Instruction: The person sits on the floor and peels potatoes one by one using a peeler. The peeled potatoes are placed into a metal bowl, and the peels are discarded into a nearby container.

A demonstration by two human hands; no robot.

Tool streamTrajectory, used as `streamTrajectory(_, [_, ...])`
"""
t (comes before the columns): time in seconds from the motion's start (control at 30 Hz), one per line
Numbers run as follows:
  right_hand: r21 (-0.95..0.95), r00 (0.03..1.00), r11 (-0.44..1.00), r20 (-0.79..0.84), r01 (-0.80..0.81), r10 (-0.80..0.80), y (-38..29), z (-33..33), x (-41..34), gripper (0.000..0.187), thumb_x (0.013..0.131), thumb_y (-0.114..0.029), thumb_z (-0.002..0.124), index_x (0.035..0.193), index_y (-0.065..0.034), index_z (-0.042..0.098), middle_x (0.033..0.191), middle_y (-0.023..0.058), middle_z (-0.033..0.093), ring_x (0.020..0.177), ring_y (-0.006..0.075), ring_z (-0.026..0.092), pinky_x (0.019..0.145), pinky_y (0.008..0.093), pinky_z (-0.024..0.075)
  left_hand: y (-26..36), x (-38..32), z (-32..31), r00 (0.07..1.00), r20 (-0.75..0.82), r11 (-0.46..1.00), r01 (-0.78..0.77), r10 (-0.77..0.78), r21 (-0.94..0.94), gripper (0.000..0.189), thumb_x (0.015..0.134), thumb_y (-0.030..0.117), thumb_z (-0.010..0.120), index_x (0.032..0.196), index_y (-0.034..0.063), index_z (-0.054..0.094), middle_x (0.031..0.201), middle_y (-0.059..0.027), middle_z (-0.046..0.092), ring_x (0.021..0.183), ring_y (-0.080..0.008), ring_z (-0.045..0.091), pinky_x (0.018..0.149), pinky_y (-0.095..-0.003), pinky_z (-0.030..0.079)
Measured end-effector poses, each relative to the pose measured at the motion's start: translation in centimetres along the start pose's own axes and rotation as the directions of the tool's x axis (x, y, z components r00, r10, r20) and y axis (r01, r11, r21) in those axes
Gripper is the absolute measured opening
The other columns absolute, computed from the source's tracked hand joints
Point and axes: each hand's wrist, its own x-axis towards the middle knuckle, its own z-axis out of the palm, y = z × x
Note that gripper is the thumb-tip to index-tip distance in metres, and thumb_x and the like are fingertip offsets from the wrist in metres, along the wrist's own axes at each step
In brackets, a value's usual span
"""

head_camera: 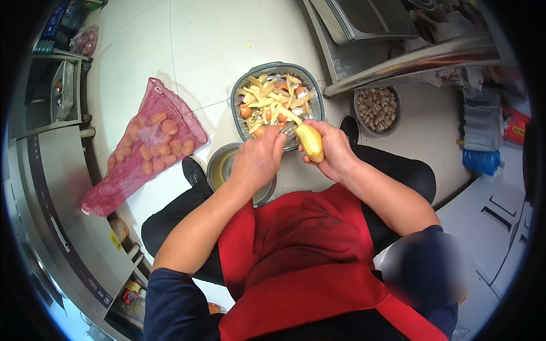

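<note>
My left hand is closed around a metal peeler, whose head is at the upper end of a potato. My right hand holds that potato, mostly peeled and yellow, with a strip of peel stretching from its tip. Both hands are above the near edge of a grey waste bin, lined with clear plastic and filled with potato peels and eggshells. Partly under my left forearm stands a round metal bowl; its contents are hard to make out.
A red mesh bag of potatoes lies on the tiled floor at left. On the right, a bowl of pale, mushroom-like pieces stands by a metal table leg. Steel cabinets line the left; white cabinets are at lower right.
</note>
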Motion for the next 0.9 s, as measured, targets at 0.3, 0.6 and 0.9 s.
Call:
streamTrajectory(0.3, [0.151,0.988,0.988,0.151,0.002,-0.025,-0.8,-0.4,0.0,0.036,0.108,-0.030,0.052,0.131,-0.0051,0.063,0.112,0.0091,0.070,0.094,0.0192,0.070,0.073,0.0381,0.0628,0.2,0.5,-0.1,0.979,0.083,0.947,0.203,-0.188,-0.248,0.026,0.110,0.028,0.060,0.107,0.0026,0.065,0.072,-0.0192,0.067,0.069,-0.0359,0.070,0.065,-0.0469,0.052])
streamTrajectory(0.6, [0.026,0.991,1.000,0.132,-0.017,0.014,-1.4,-0.7,0.5,0.036,0.106,-0.030,0.050,0.128,-0.0046,0.064,0.113,0.0121,0.076,0.089,0.0136,0.068,0.069,0.0307,0.0568,2.9,-2.7,-1.1,0.985,0.030,0.978,-0.164,0.170,-0.128,0.019,0.107,0.022,0.065,0.111,0.0042,0.065,0.077,-0.0209,0.070,0.072,-0.0445,0.071,0.061,-0.0498,0.053])
streamTrajectory(0.9, [0.182,0.927,0.983,0.373,-0.031,-0.040,-1.3,-1.0,1.4,0.053,0.103,-0.022,0.053,0.151,0.0010,0.051,0.139,0.0182,0.066,0.118,0.0279,0.071,0.098,0.0452,0.0622,2.6,-2.4,-2.0,1.000,-0.015,0.939,0.015,-0.021,-0.344,0.020,0.109,0.023,0.062,0.111,0.0035,0.065,0.075,-0.0192,0.068,0.068,-0.0418,0.070,0.060,-0.0478,0.051])
